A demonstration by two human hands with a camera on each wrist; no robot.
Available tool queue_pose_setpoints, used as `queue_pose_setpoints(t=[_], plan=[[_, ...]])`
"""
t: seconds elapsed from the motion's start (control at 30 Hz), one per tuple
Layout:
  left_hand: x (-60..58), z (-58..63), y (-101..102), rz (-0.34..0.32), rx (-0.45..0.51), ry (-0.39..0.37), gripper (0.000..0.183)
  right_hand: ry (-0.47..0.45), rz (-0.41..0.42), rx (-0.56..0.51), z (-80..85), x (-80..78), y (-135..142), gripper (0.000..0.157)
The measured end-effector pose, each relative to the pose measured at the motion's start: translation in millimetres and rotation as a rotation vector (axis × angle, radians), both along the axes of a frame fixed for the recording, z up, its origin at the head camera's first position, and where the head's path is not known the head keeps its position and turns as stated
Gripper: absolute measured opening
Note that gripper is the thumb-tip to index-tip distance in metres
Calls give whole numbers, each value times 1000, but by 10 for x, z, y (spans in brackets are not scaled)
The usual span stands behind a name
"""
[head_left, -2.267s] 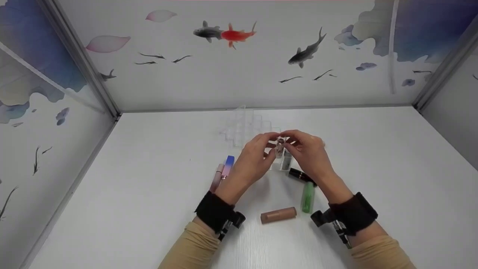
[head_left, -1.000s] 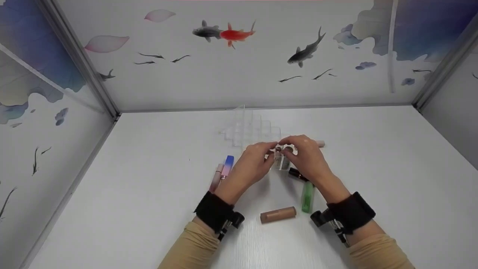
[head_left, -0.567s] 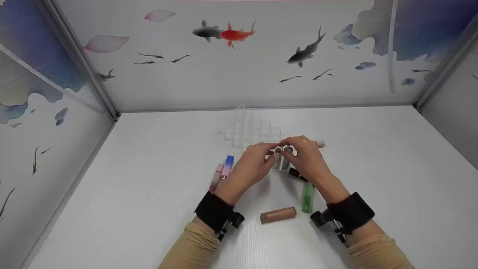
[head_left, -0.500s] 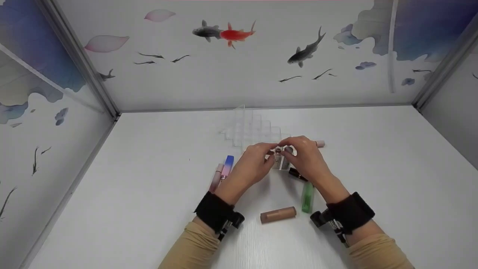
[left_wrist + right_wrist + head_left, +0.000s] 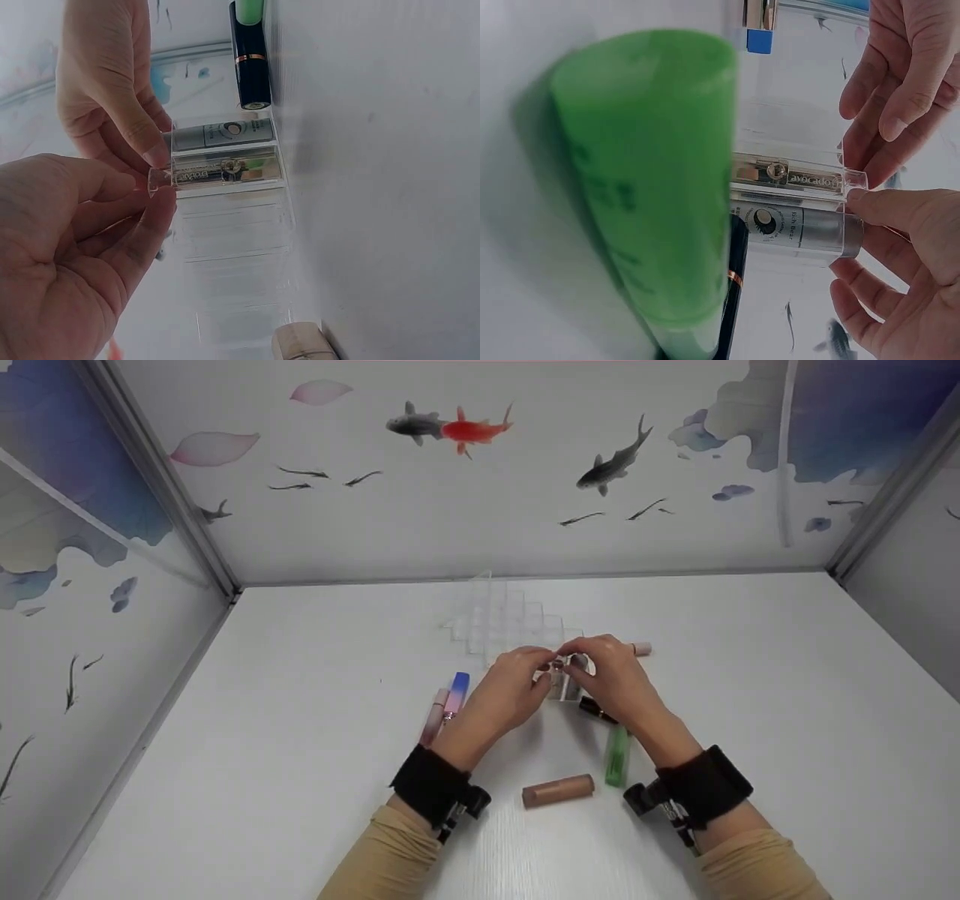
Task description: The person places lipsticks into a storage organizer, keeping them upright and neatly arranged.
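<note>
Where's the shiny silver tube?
In the left wrist view, the silver tube sits inside the clear holder, in the slot beside the clear tube. In the head view, it's just to the right of that tube.

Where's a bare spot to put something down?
There's bare table left of the pinkish tube, and right of the right wristband. It's crowded by the near end of the clear organizer: left hand, right hand, black tube.

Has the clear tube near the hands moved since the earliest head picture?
Yes: in the head view, the clear tube has gone down into the stationary clear organizer.
</note>
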State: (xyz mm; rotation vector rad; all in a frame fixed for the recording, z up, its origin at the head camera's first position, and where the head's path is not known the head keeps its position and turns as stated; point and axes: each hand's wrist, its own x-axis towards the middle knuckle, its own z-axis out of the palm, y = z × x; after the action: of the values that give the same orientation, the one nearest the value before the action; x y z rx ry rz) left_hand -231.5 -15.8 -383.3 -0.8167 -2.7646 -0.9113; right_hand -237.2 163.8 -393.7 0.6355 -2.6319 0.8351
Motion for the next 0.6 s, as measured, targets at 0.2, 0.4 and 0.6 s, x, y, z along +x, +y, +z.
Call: queue_pose_setpoints(t=[0.2,0.4,0.6], plan=[[26,15,-6,-5,-24,-17,36,5,23,30,10,28,14,23],[62,22,-45,7,-27,-27,36,61,49,52,82,99,-12,24],[128,66,-99,13,-29,2,34,78,73,67,205,182,-74,24]])
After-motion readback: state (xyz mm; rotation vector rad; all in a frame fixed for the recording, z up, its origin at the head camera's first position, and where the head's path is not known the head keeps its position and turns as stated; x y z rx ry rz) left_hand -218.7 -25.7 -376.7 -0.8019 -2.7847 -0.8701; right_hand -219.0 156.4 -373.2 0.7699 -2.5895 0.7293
